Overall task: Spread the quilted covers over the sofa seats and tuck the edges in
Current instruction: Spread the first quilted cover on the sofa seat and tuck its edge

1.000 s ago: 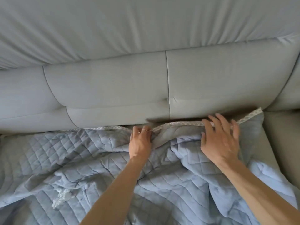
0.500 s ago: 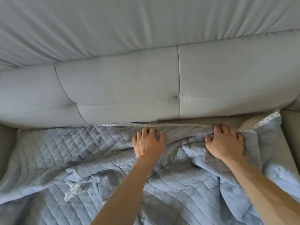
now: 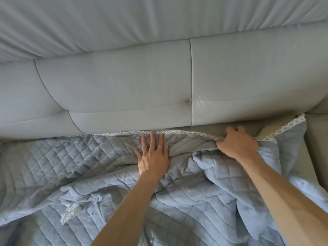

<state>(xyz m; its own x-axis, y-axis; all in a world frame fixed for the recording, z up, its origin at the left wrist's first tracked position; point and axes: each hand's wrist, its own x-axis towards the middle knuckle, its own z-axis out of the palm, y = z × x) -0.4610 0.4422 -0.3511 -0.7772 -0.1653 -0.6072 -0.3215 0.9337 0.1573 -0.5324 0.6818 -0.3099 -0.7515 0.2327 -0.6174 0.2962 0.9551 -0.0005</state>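
A blue-grey quilted cover (image 3: 58,162) with a white lace edge (image 3: 124,133) lies rumpled over the sofa seat. My left hand (image 3: 153,157) presses flat on it with straight spread fingers, just short of the lace edge at the backrest. My right hand (image 3: 237,143) grips the lace edge further right, fingers curled round the fabric. To its right the cover's corner (image 3: 291,132) is folded up and leaves bare beige seat (image 3: 266,126) showing.
The grey sofa backrest cushions (image 3: 115,82) run across the view, with a draped grey fabric (image 3: 142,20) above them. A bare seat (image 3: 317,139) lies at the far right. A crumpled white lace bit (image 3: 71,211) sits on the cover at lower left.
My left hand has flattened and spread its fingers on the cover. My right hand has curled round the lace edge and shifted right along it.
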